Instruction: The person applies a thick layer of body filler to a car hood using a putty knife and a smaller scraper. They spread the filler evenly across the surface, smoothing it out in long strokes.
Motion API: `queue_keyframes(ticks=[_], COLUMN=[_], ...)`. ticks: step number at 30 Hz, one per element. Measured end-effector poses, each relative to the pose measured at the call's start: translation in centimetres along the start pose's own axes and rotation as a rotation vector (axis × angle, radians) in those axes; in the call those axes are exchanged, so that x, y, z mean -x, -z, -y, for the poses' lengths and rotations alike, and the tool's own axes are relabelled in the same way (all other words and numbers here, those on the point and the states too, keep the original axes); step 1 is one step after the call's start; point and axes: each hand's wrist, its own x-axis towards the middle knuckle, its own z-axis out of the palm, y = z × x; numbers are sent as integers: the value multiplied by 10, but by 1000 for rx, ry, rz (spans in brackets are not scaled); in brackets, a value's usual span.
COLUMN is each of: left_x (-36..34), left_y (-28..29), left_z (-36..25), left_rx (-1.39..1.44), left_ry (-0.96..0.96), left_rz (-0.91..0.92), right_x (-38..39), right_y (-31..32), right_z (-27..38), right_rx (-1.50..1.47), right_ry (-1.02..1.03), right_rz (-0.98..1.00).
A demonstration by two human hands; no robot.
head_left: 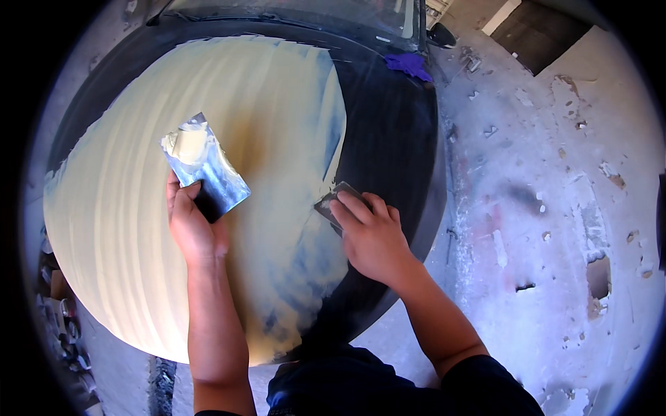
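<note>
My left hand (194, 229) grips a rectangular metal plate (220, 182) with a mound of cream putty (187, 144) on its upper end, held above the middle of a dark curved car bonnet (385, 132). My right hand (368, 239) is closed on a flat grey spreader (325, 208), pressed at the right edge of a broad, streaky cream putty layer (132, 229) that covers most of the bonnet. Bluish, thinner patches show along that layer's right side.
The windscreen (291, 14) and a side mirror (441, 36) are at the top. A purple cloth (407, 64) lies near the bonnet's rear right corner. The pale floor (527, 256) has scattered scraps, a dark rectangle (541, 38) lies at upper right, and cluttered items (61, 305) line the left.
</note>
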Motion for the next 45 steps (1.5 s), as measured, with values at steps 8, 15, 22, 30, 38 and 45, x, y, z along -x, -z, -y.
queue_keyframes(ticks=[8, 15, 22, 30, 38, 45], left_x=[-2, 0, -3, 2, 45, 124], left_y=[1, -3, -3, 1, -32, -62], left_z=[3, 2, 4, 1, 1, -16], left_rx=[-18, -55, -47, 1, 266, 399], left_ry=[-29, -60, -68, -20, 333, 565], left_rz=[10, -14, -19, 36, 377, 539], right_x=[-35, -71, -110, -71, 17, 28], right_y=[-2, -6, -7, 43, 51, 51], right_z=[-33, -70, -111, -103, -58, -2], right_rx=[-10, 4, 4, -752, -1808, -1718], right_ry=[-48, -97, -201, -131, -400, -58], right_rz=[32, 103, 172, -241, -258, 24])
